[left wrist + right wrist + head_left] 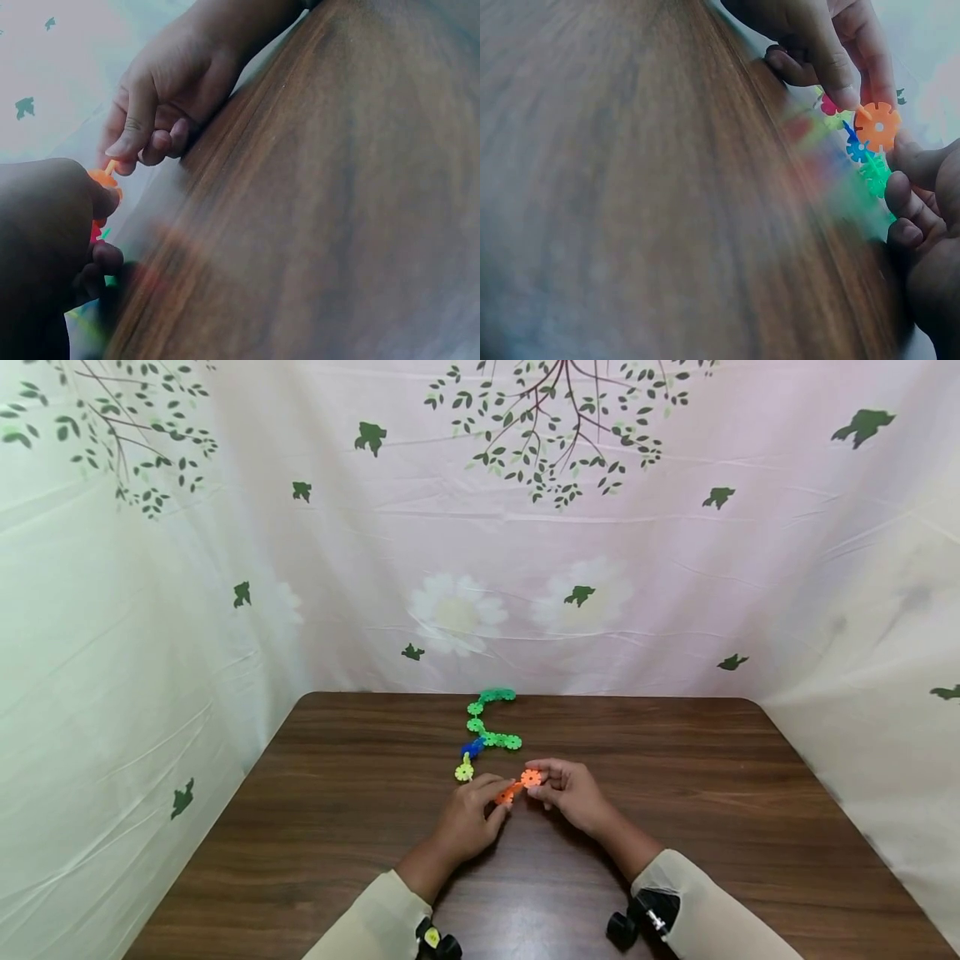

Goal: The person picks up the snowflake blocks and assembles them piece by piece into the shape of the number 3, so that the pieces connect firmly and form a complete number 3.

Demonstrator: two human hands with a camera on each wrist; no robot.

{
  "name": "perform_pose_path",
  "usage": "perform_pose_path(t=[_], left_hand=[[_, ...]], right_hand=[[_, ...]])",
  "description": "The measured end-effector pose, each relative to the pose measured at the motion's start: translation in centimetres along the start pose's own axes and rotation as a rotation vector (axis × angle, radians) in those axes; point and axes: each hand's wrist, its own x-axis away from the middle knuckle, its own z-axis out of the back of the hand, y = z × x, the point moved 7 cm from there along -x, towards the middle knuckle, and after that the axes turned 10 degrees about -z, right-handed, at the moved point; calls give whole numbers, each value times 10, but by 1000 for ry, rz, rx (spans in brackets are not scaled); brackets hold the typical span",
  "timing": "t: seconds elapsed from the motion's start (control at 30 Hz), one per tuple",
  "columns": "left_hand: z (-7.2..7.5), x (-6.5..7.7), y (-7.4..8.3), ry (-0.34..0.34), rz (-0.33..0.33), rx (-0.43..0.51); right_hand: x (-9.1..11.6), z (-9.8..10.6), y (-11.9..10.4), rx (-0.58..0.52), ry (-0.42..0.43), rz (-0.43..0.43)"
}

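Note:
Two hands meet over the middle of the table around a short string of orange notched discs (530, 778). My left hand (468, 818) pinches the lower left end between thumb and fingers, which partly cover it. At the other end, my right hand (572, 793) grips the upper right orange disc (876, 126) by its edge. A pinkish-red disc (829, 105) shows by the left fingertips in the right wrist view. Just beyond the hands lies a chain of linked discs: green discs (476, 725) in a bracket shape, blue ones (472, 749), then yellow (464, 772) nearest the left hand.
The brown wooden table (337, 827) reaches back to a hanging cloth (510, 543) printed with leaves and flowers. The cloth also runs along the left and right sides. Black devices (652, 914) are strapped at both sleeves.

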Motion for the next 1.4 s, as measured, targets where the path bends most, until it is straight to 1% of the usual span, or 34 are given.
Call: perform_pose_path(t=[0.07, 0.23, 0.33, 0.57, 0.77, 0.97, 1.07, 1.17, 1.3, 1.4], left_hand=[[0, 0, 0, -7, 0, 24], [-1, 1, -2, -32, 28, 93], [-1, 1, -2, -36, 29, 117], [-2, -1, 0, -28, -22, 99], [-4, -1, 0, -59, -10, 116], [-3, -1, 1, -43, 1, 115], [-3, -1, 0, -32, 13, 127], [-3, -1, -1, -31, 20, 119], [-3, 0, 1, -42, 5, 100], [-3, -1, 1, -55, 2, 104]], right_hand=[[0, -1, 0, -2, -8, -2], [0, -1, 0, -4, -15, -9], [-1, -1, 0, -9, -10, -8], [-1, 0, 1, -19, 13, -30], [0, -1, 2, -17, 20, -31], [0, -2, 1, -11, 1, -23], [0, -1, 0, 11, -9, -16], [0, -1, -1, 40, -29, -7], [0, 1, -1, 101, -44, 11], [0, 5, 0, 149, -33, 29]])
